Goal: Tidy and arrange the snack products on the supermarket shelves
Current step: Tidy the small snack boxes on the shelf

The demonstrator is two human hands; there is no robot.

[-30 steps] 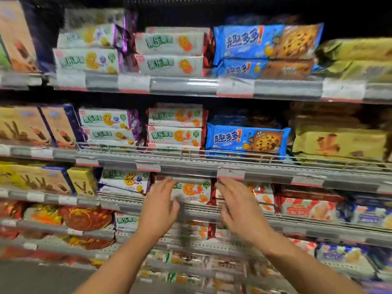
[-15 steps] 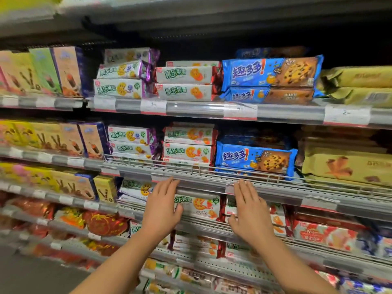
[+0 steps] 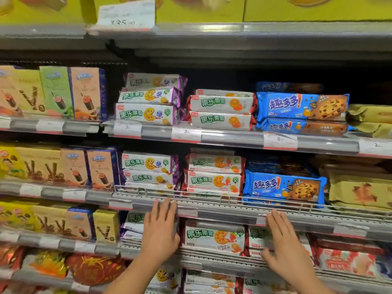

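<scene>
Both hands are spread flat with nothing gripped: the left hand (image 3: 160, 230) and right hand (image 3: 283, 244) are laid against the white biscuit packs (image 3: 214, 238) under the wire-railed shelf (image 3: 212, 211). Straightening this row appears to be under way; squaring the packs to the front edge is called for next
</scene>
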